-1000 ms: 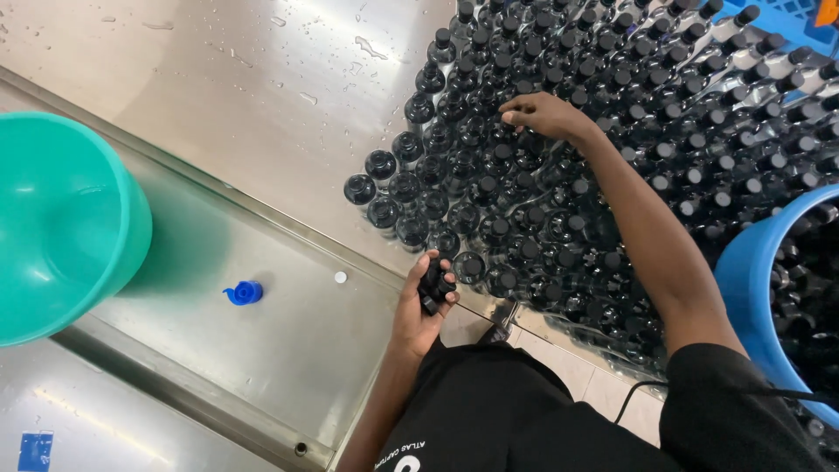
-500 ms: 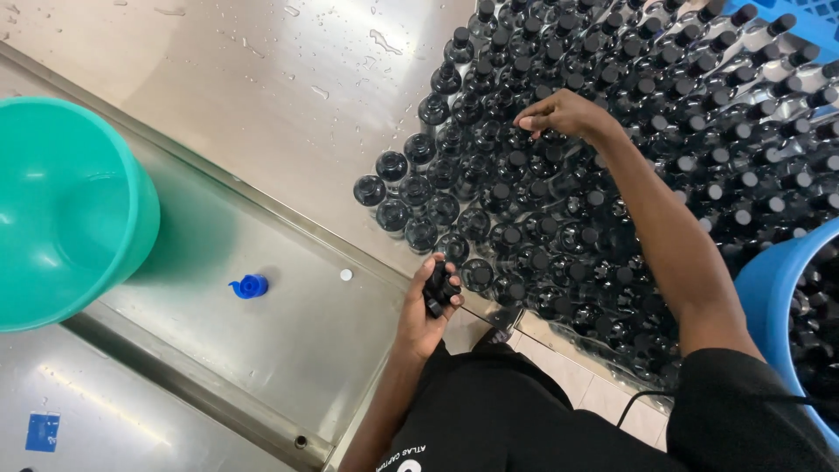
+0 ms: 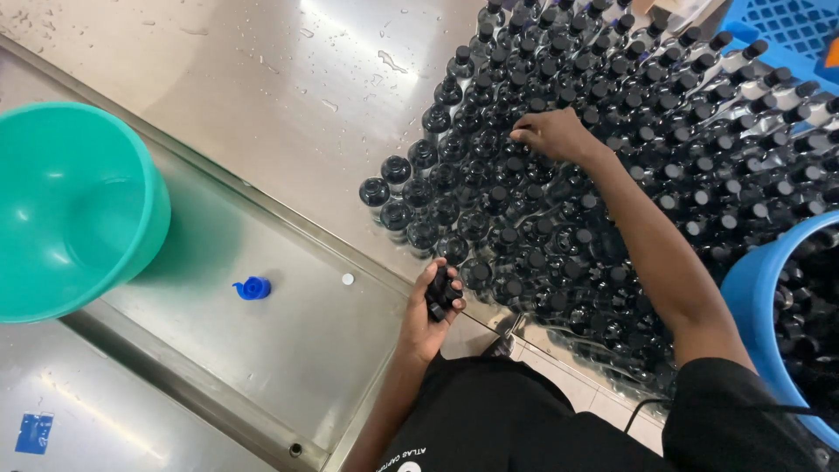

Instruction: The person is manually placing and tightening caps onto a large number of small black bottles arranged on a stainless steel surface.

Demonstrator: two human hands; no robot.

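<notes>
Black screw caps, a small cluster of them, sit gripped in the left hand, which is closed around them at the near edge of the stainless-steel worktop. The hand lies just beside the nearest row of clear capped bottles, which stand upright and packed tightly together across the right half of the worktop.

The right hand is extended well into the bottle field, palm down, fingers curled onto the bottle tops; whether it grips one cap or only touches them cannot be told. The right arm runs diagonally from the lower right toward the field's middle, so the bottles under that hand lie ahead and to the right of the left hand, well apart from it. The left hand is the nearer to the field's near-left corner.

Further out: a blue cap and a small white disc lie loose on the lower steel tray. A teal basin rests at the left. A blue tub holding dark bottles stands at the right edge; a blue crate occupies the top right corner.
</notes>
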